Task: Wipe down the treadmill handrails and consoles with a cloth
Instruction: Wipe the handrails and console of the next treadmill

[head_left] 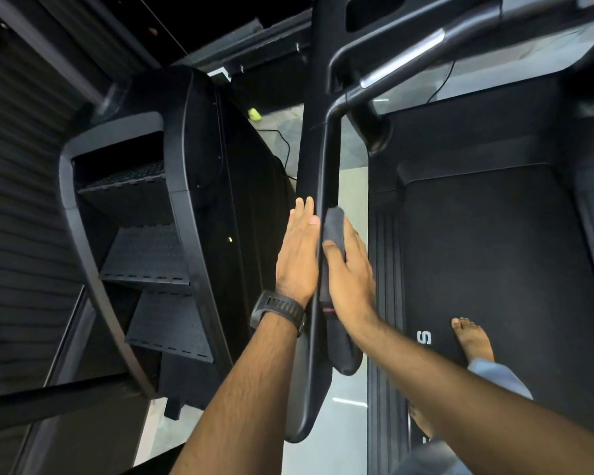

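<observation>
Your right hand (352,272) has the cloth (335,224). It presses the folded grey pad onto the left handrail (328,166), with the thumb lying across the cloth's near end. The fingers are hidden under or beyond the cloth, so how far they curl round the rail cannot be told.

Your left hand (297,255) holds nothing. Its fingers are straight and together, and the palm lies flat against the outer face of the same rail, just across from the right hand. The rail runs between your two hands.

What matters is the rail's long axis. It runs straight away from you, from its rounded end near your waist up to the bend where it meets the front bar (402,56). The cloth sits partway along, so unwiped rail probably lies both ahead of it and behind it. The next stroke should follow that line, either forward towards the bend or back towards the rounded end, with the cloth wrapped over the top edge.

The right hand is the working hand. The left is just as near, but can only steady.

The console lies further off, past the front bar at the top right edge, and is barely in view. Reaching it would call for a step forward on the belt (494,252), where your foot (472,341) stands.
</observation>
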A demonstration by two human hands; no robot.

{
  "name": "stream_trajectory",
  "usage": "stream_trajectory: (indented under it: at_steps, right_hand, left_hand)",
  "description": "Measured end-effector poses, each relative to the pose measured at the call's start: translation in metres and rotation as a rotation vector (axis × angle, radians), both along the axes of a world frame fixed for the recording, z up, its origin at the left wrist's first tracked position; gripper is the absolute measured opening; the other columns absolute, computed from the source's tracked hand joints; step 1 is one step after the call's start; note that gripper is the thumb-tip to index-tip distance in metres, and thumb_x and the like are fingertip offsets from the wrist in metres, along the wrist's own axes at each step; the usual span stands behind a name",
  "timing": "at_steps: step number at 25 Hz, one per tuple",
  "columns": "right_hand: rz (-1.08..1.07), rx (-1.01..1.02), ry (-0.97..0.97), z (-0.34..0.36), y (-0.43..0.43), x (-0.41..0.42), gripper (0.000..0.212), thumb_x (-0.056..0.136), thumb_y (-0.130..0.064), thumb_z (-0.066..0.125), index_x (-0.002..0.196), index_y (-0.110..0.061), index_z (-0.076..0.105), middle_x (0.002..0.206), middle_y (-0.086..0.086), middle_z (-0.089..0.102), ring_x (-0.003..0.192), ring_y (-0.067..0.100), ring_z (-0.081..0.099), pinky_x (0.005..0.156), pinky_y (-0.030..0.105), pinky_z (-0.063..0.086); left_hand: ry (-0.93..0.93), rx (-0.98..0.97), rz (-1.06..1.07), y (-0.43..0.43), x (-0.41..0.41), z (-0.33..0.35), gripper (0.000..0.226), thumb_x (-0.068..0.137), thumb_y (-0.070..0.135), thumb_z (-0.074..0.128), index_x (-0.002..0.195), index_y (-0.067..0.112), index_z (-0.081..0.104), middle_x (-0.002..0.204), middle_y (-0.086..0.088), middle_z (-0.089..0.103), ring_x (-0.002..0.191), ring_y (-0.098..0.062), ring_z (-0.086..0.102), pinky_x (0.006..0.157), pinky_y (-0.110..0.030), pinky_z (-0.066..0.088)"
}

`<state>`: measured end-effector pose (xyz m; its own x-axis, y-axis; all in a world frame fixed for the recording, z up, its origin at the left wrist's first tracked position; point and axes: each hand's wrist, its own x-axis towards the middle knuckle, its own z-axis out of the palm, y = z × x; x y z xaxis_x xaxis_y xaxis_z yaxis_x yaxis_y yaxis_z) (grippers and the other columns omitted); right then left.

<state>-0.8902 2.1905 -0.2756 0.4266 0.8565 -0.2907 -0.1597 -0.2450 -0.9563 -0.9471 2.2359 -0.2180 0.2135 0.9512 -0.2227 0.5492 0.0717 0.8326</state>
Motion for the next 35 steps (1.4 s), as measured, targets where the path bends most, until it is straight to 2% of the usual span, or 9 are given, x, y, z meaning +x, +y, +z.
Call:
stream_trajectory:
  at_steps: [3, 6, 9, 13, 17, 21, 28, 31, 35]
  right_hand:
    - [-0.013, 0.108, -0.091, -0.001, 0.007, 0.006, 0.054, 0.103, -0.048, 0.040, 0.155, -0.045, 0.026, 0.162, -0.016, 0.031, 0.138, 0.007, 0.045, 0.105, 0.029, 0.045]
    - [0.020, -0.136, 0.087, -0.006, 0.004, 0.004, 0.049, 0.104, -0.044, 0.040, 0.153, -0.046, 0.033, 0.152, -0.007, 0.045, 0.103, 0.009, 0.062, 0.074, 0.034, 0.063]
    - [-0.030, 0.111, -0.077, 0.002, -0.005, 0.000, 0.054, 0.104, -0.045, 0.043, 0.156, -0.044, 0.028, 0.161, -0.017, 0.030, 0.133, -0.003, 0.041, 0.099, 0.014, 0.040]
    - [0.026, -0.130, 0.067, -0.007, 0.006, 0.003, 0.052, 0.099, -0.053, 0.038, 0.151, -0.053, 0.029, 0.151, -0.012, 0.043, 0.119, 0.011, 0.058, 0.087, 0.040, 0.058]
    - [-0.014, 0.096, -0.056, -0.005, -0.019, -0.009, 0.055, 0.104, -0.046, 0.041, 0.156, -0.045, 0.025, 0.161, -0.021, 0.028, 0.138, -0.001, 0.038, 0.104, 0.024, 0.039]
    - [0.041, -0.168, 0.077, -0.009, -0.020, -0.012, 0.054, 0.093, -0.057, 0.036, 0.147, -0.057, 0.030, 0.149, -0.010, 0.048, 0.115, 0.017, 0.063, 0.083, 0.045, 0.061]
    - [0.012, -0.119, 0.056, -0.014, -0.039, -0.020, 0.055, 0.097, -0.054, 0.036, 0.151, -0.052, 0.031, 0.153, -0.011, 0.044, 0.121, 0.014, 0.059, 0.086, 0.039, 0.059]
    - [-0.016, 0.053, -0.056, -0.007, -0.051, -0.029, 0.057, 0.101, -0.048, 0.040, 0.156, -0.046, 0.026, 0.161, -0.018, 0.031, 0.139, 0.002, 0.039, 0.106, 0.026, 0.040]
    - [0.008, -0.147, 0.070, -0.015, -0.038, -0.022, 0.053, 0.095, -0.060, 0.035, 0.147, -0.058, 0.031, 0.148, -0.010, 0.050, 0.120, 0.015, 0.059, 0.094, 0.044, 0.055]
  left_hand:
    - [-0.004, 0.001, 0.006, -0.001, -0.001, -0.001, 0.063, 0.091, 0.053, 0.029, 0.151, 0.036, 0.029, 0.161, 0.020, 0.018, 0.146, 0.006, 0.009, 0.125, -0.036, 0.007]
    - [0.053, 0.016, -0.023, -0.009, -0.005, -0.001, 0.066, 0.090, 0.058, 0.024, 0.152, 0.037, 0.026, 0.161, 0.021, 0.014, 0.146, 0.007, 0.005, 0.125, -0.036, 0.005]
    - [0.003, 0.017, -0.008, -0.011, -0.007, -0.003, 0.063, 0.091, 0.054, 0.029, 0.151, 0.036, 0.027, 0.161, 0.018, 0.017, 0.147, 0.005, 0.009, 0.125, -0.034, 0.006]
    - [0.058, 0.015, -0.029, -0.017, -0.010, -0.003, 0.062, 0.093, 0.054, 0.023, 0.152, 0.037, 0.025, 0.162, 0.021, 0.013, 0.146, 0.008, 0.004, 0.125, -0.035, 0.004]
    - [0.013, 0.006, -0.013, -0.019, -0.012, -0.005, 0.061, 0.092, 0.053, 0.028, 0.151, 0.037, 0.029, 0.161, 0.020, 0.016, 0.147, 0.006, 0.007, 0.125, -0.036, 0.005]
    - [0.045, 0.011, -0.017, -0.028, -0.013, -0.002, 0.063, 0.091, 0.056, 0.026, 0.151, 0.038, 0.028, 0.161, 0.021, 0.014, 0.146, 0.007, 0.005, 0.125, -0.038, 0.004]
    - [0.078, 0.010, -0.045, -0.034, -0.017, 0.001, 0.063, 0.092, 0.054, 0.023, 0.153, 0.037, 0.024, 0.162, 0.020, 0.011, 0.147, 0.006, 0.003, 0.125, -0.035, 0.004]
    - [0.018, 0.002, -0.025, -0.034, -0.019, -0.001, 0.063, 0.091, 0.055, 0.027, 0.151, 0.037, 0.029, 0.161, 0.021, 0.015, 0.146, 0.007, 0.006, 0.125, -0.034, 0.005]
    - [0.093, 0.025, -0.056, -0.042, -0.023, -0.002, 0.064, 0.092, 0.055, 0.022, 0.153, 0.036, 0.025, 0.162, 0.020, 0.011, 0.147, 0.006, 0.003, 0.125, -0.035, 0.004]
